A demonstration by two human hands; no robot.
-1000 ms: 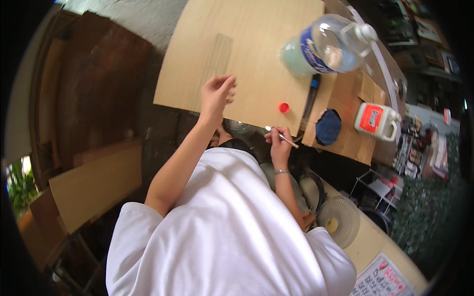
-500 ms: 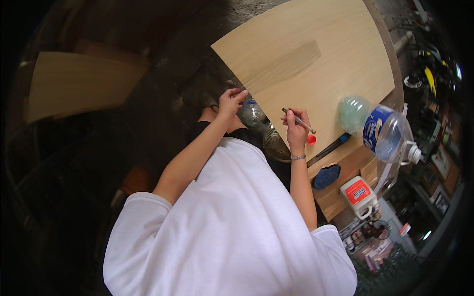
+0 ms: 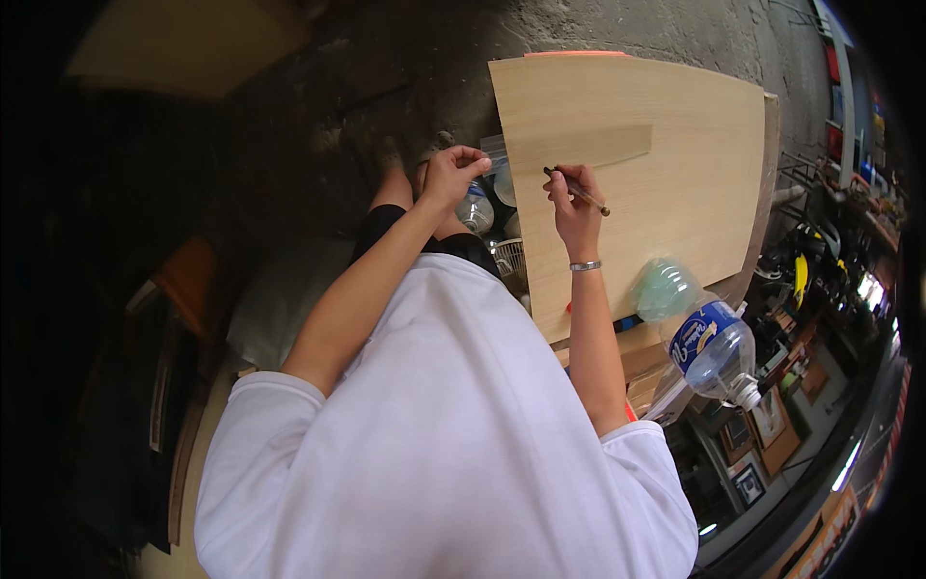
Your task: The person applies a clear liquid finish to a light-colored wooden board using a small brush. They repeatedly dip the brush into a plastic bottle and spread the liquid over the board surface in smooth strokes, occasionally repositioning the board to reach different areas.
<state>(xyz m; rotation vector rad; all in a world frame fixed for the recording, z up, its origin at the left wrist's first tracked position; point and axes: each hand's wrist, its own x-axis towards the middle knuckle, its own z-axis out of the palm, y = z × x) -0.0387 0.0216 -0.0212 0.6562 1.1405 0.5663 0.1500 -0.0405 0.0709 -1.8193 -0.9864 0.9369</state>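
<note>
My right hand (image 3: 577, 207) hovers over the pale wooden board (image 3: 685, 207), its fingers closed round a glass cutter (image 3: 590, 200). That tool is pen-shaped, with a dark head and a brass-coloured knob at the other end. On the board lies a darker, see-through-looking strip (image 3: 588, 147). My left hand (image 3: 456, 174) is just off the board's left edge, thumb and fingers pinched together. Whatever it may hold is too small to make out. A clear plastic piece (image 3: 495, 150) shows beside its fingertips.
A large clear bottle with a blue label (image 3: 714, 347) and greenish base (image 3: 664, 288) stands at the board's near right corner. Below the board's left edge are another clear bottle (image 3: 474, 209) and a wire-grille object (image 3: 508, 258). Frames and clutter fill the far right.
The view has turned, so the board sits straighter. My right hand has moved farther over the board with the glass cutter. My right forearm and the bottle now cover the red cap and white jug.
</note>
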